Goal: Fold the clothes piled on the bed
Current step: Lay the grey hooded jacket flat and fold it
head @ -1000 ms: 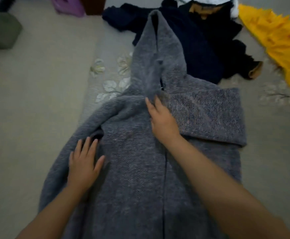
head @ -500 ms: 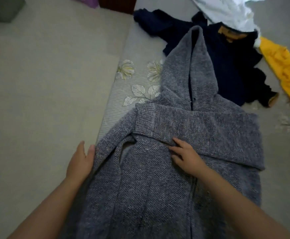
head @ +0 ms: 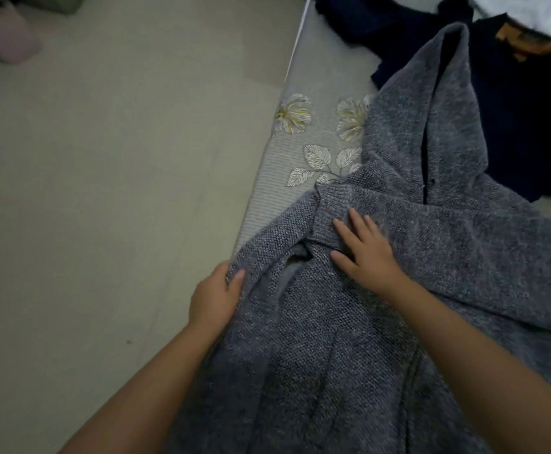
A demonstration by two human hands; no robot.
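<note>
A grey knitted hooded cardigan (head: pixel 349 339) lies spread on the bed, hood pointing away from me. One sleeve is folded across its chest, cuff toward the left. My right hand (head: pixel 364 252) rests flat on that cuff with fingers straight. At the bed's left edge, my left hand (head: pixel 216 294) grips the other sleeve where it hangs over, thumb on top of the knit and fingers hidden under it.
A dark navy garment (head: pixel 526 103) lies beyond the hood, with white cloth (head: pixel 529 11) behind it. The grey bed sheet (head: pixel 316 77) has a flower print. Beige floor (head: pixel 103 191) lies to the left, with a pink object (head: pixel 2 34) at the far corner.
My left hand moved off the cardigan's body to the bed edge and took hold of the left sleeve. My right hand slid along the folded sleeve to its cuff. The view shifted left.
</note>
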